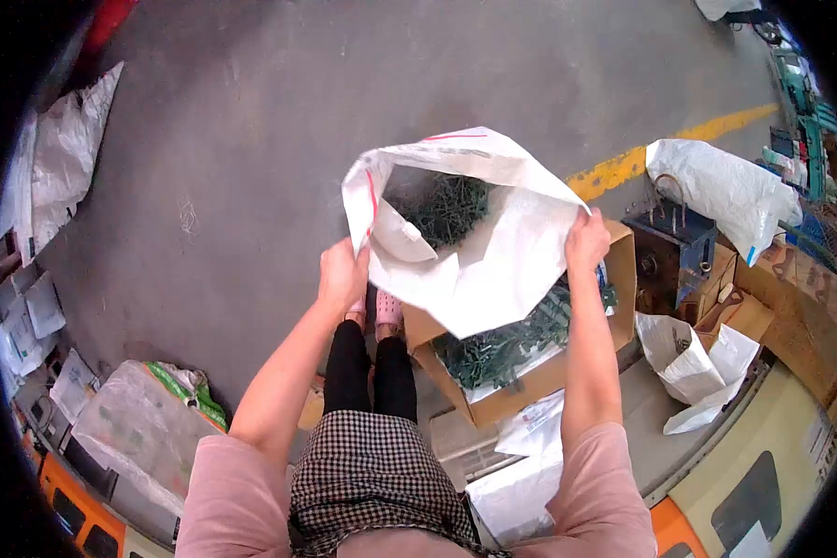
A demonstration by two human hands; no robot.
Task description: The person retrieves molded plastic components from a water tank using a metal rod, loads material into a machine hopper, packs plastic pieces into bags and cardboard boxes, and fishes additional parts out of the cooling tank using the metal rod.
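Note:
Between my two hands a white woven sack [521, 251] is held up by its rim, its mouth spread wide. Inside lies a heap of dark green plastic pieces [451, 209], too small to name one by one. My left hand [344, 276] is closed on the sack's near left edge. On the right edge, my right hand [587, 242] grips the rim with its fingers wrapped round the fabric. Partly under the sack and my right forearm stands an open cardboard box [621, 279] holding more green pieces [502, 349]. The sack's lower part is hidden.
To the right are a dark metal box [665, 256] with a handle, a lying white sack [725, 191] and an open white bag [684, 363]. A plastic-wrapped bundle [149, 428] sits at lower left. A yellow line [614, 172] crosses the grey floor [251, 139].

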